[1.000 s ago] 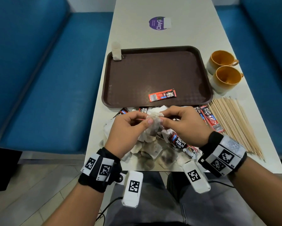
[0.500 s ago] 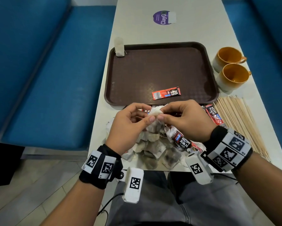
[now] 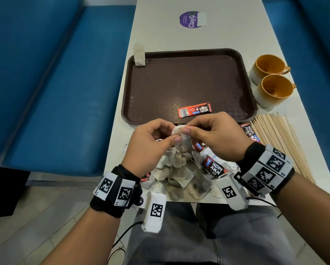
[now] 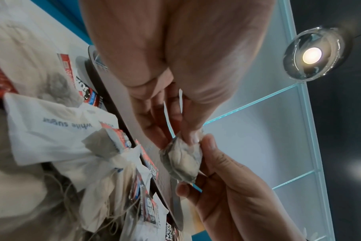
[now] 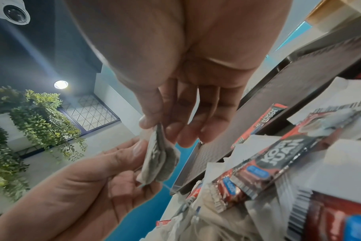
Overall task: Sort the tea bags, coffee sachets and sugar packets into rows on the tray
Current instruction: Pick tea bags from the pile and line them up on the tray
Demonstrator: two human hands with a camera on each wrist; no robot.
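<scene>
Two orange ceramic cups stand beside a bundle of thin wooden sticks on the pale table.

This looks like a café or canteen booth. A long pale surface runs between two blue padded bench seats, and a round purple sticker is stuck on its far end. A brown plastic serving tray, two orange ceramic cups and a bundle of thin wooden stirrer sticks sit on it. The right wrist view shows a white dome security camera, hanging green foliage and a recessed ceiling light.
</scene>
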